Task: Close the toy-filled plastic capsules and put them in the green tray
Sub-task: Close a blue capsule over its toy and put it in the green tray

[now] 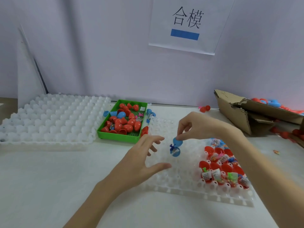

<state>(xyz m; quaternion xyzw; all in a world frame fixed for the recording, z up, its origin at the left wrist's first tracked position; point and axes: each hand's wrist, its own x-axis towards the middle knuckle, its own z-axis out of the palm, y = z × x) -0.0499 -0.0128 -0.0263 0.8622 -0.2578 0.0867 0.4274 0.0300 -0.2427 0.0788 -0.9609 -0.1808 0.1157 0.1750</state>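
So I'm working at a white table (49,178) backed by a pale wall carrying a paper sign (185,25). Sitting far left is an empty white cell tray (49,119); a second white cell tray (181,183) is lying under my hands, and its right part is holding open red capsule halves (222,167) filled with small toys and paper slips. A torn cardboard box (246,112) is resting at the right edge with red and blue capsules spilling in it. The green tray (118,137) is sitting between the two white trays, holding many red capsules and a few blue ones, some closed, some looking like loose halves. My left hand (141,162) is hovering over the near tray, fingers spread and relaxed, gripping nothing. My right hand (195,127) is pinching the blue capsule lid (178,142) at its upper edge between thumb and fingertips; the lid is tilting above the blue capsule base (175,152), which is sitting in a cell with a small blue toy sticking out. The lid is looking hinged to or touching the base; I cannot tell which.
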